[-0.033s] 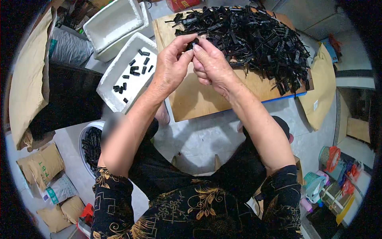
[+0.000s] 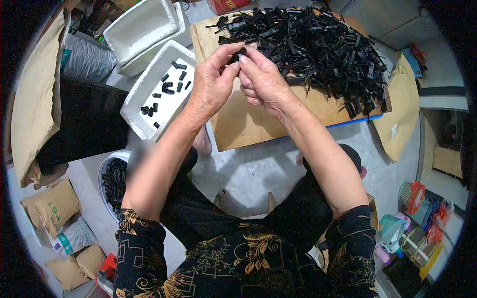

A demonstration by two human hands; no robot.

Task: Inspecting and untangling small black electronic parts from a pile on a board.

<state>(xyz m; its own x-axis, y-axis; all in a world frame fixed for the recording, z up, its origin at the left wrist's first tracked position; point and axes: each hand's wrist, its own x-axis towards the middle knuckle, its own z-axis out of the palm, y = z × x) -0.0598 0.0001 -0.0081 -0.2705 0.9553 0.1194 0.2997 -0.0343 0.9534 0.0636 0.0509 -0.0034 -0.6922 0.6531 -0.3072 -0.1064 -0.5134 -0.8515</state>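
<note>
Above the wooden board (image 2: 243, 124), both my hands meet at a small black plastic part (image 2: 241, 51). My left hand (image 2: 216, 77) pinches it from the left, fingers curled over its far side. From the right, the thumb and fingers of my right hand (image 2: 266, 79) are closed on the same part, the thumb pressing near its front. My fingers hide most of its shape. Just beyond and to the right lies a large heap of black plastic pieces (image 2: 318, 52), many thin and long. Several short black pieces (image 2: 169, 85) lie in a white foam box (image 2: 134, 116) left of my hands.
More foam boxes (image 2: 141, 30) stand behind it at the far left. A white bucket (image 2: 106, 198) of black pieces sits by my left arm. Brown paper sacks (image 2: 52, 206) lie at the left, another (image 2: 400, 114) at the right of the board. Baskets and bags crowd the lower right.
My fingertips have shifted very slightly left with the black part. Otherwise the scene looks the same.
</note>
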